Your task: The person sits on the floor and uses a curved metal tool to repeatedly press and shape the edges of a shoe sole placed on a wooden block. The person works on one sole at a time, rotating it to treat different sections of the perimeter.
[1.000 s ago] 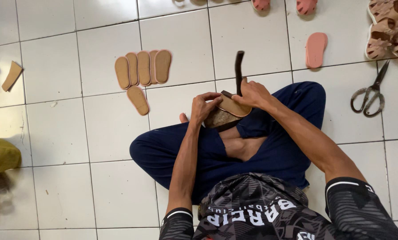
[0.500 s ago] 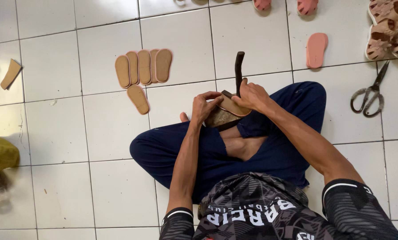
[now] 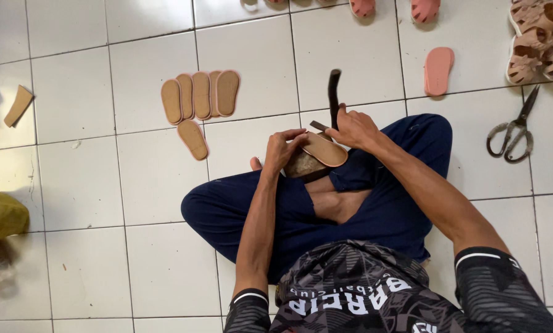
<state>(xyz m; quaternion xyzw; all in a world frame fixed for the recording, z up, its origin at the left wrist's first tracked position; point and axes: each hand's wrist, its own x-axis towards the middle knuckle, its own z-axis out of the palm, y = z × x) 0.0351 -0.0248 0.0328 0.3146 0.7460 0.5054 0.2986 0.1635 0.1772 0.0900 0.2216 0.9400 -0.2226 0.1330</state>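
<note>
Cross-legged on the white tiled floor, and all the action sits on the tan sole resting on a dark block over the lap. Left hand is on the near end of that sole, fingers together and pressed down on its edge and the block. Right hand is at the sole's far end, fingers wrapped tight around the base of a dark curved tool that stands up just beyond the sole. Left of the sole, well apart, a row of tan insoles lies overlapping on the floor, with one loose insole just below it. Beyond the sole to the right lies a pink sole, and farther right a pair of scissors, blades shut, beside a heap of tan sandals.
</note>
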